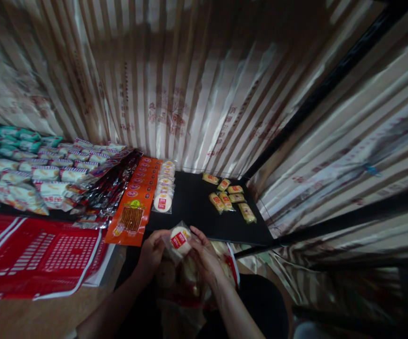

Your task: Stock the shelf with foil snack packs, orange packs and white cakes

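Note:
A round white cake in a clear wrapper with a red label (179, 240) is held up between my two hands. The fingers of my left hand (151, 254) pinch the wrapper's left edge. My right hand (204, 254) grips it from the right side. Beneath them, on my lap, an open bag with a red and white edge (234, 266) holds more wrapped pieces, dim and partly covered by my arms. Just beyond, a row of similar round wrapped cakes (162, 202) lies overlapping on the black table (190, 207).
Several small yellow-wrapped snacks (226, 201) lie on the table's right part. Left of the round cakes are orange packets (131, 214), dark shiny packets (110, 188) and white snack bags (53, 193). A red basket (62, 249) stands front left. Black poles (317, 103) and a striped curtain (186, 94) border the table.

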Demonstrator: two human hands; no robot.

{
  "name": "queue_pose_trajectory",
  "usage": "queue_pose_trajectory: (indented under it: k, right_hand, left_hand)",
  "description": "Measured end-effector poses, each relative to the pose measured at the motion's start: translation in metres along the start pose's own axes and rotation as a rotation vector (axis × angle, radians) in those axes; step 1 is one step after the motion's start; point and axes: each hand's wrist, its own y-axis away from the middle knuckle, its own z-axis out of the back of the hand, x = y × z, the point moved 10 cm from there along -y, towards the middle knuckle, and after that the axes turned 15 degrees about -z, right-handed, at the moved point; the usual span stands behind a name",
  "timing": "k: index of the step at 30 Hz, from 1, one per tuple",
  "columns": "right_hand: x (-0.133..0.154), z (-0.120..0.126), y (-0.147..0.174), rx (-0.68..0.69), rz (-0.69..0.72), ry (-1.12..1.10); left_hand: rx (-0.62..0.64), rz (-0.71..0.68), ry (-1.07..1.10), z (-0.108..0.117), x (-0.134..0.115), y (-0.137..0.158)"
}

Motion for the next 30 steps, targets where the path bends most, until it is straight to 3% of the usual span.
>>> queue_pose_trajectory:
  k: [4, 10, 13, 18, 21, 26, 30]
  right_hand:
    - [0.008, -0.008, -0.015, 0.000, 0.060, 0.026]
    - [-0.001, -0.042, -0.032, 0.110, 0.060, 0.186]
    - [0.000, -0.057, -0.038, 0.135, 0.089, 0.267]
    - [0.018, -0.076, -0.058, 0.122, 0.181, 0.368]
    - [0.029, -0.085, -0.073, 0.084, 0.238, 0.438]
    - [0.033, -0.100, -0.090, 0.063, 0.306, 0.578]
    - [0.045, -0.096, -0.091, -0.131, 0.499, 0.806]
  left_hand:
    - [0.009, 0.033, -0.045, 0.005, 0.009, -0.001]
    - [-0.208, -0.035, -0.264, 0.031, 0.014, 0.002]
    - [-0.234, -0.119, -0.316, 0.034, 0.010, -0.001]
    - [-0.200, -0.333, -0.637, 0.032, -0.006, -0.008]
    - [-0.116, -0.414, -0.774, 0.023, -0.012, -0.012]
    - [-0.022, -0.433, -0.859, 0.011, -0.008, -0.022]
    - [0.018, -0.403, -0.890, 0.008, 0.007, -0.030]
